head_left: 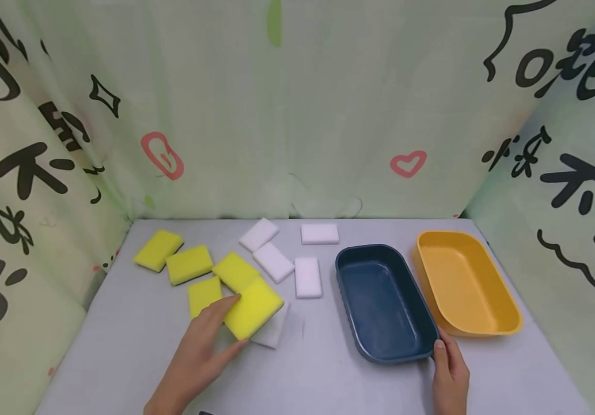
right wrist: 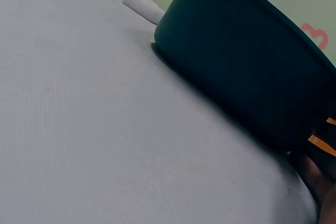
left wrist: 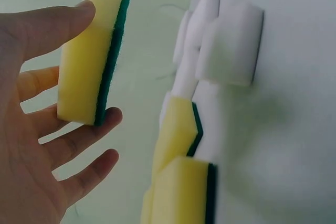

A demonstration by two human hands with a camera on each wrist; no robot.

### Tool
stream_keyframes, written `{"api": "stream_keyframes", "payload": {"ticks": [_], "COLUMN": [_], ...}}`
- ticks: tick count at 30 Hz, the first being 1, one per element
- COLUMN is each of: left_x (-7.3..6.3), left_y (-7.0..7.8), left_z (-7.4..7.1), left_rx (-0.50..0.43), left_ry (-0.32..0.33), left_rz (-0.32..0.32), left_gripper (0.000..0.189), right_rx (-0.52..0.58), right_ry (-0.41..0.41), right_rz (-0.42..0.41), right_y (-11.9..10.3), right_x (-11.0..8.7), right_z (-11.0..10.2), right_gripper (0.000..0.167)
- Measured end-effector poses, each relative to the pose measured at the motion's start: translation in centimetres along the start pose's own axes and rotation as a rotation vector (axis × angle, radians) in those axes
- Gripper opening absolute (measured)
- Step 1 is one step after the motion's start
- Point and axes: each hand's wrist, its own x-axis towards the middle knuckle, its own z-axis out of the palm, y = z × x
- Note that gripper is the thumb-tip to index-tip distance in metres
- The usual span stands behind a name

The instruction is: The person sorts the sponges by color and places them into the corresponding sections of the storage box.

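We see matt foam in the yellow sponge, backed by a rough, fibrous dark green layer. The white blocks look like smooth, matt foam. We take the dark blue tray for plastic — smooth, with a soft sheen inside — and the orange tray for smooth, mildly glossy plastic. The table cover looks matt, faintly textured; the backdrop, thin matt cloth.

Left hand: 7 o'clock in your head view, aimed toward 1 o'clock, gripping.
Left fingers: slightly bent, your lowest two tips apart.
Left thumb: extended, opposite your fingers.
Right hand: between 4 and 5 o'clock, pointing to 12 o'clock, gripping.
Right thumb: just beside your forefinger.
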Motion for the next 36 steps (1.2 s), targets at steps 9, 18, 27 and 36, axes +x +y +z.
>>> {"api": "stream_keyframes", "payload": {"ticks": [9, 18, 27, 36], "left_x": [1.6, 3.2, 4.8, 6.0], "left_y": [2.2, 4.3, 6.4, 7.7], "left_z": [1.7, 3.4, 5.1, 6.9], "left_rx": [-0.044, -0.104, -0.123, -0.157], "left_ry": [-0.112, -0.185, -0.250, -0.289], "left_rz": [-0.008, 0.079, 0.156, 0.238], "left_gripper": [0.087, 0.083, 0.079, 0.076], "right_rx": [0.006, 0.023, 0.036, 0.015], "right_ry": [-0.011, 0.001, -0.010, -0.019], "right_rz": [0.007, -0.004, 0.023, 0.031], "right_y": [-0.1, 0.2, 0.3, 0.5], "right_x": [0.3, 0.4, 0.6, 0.4], "right_z": [0.1, -0.2, -0.3, -0.1], "right_gripper": [0.050, 0.049, 0.051, 0.052]}}
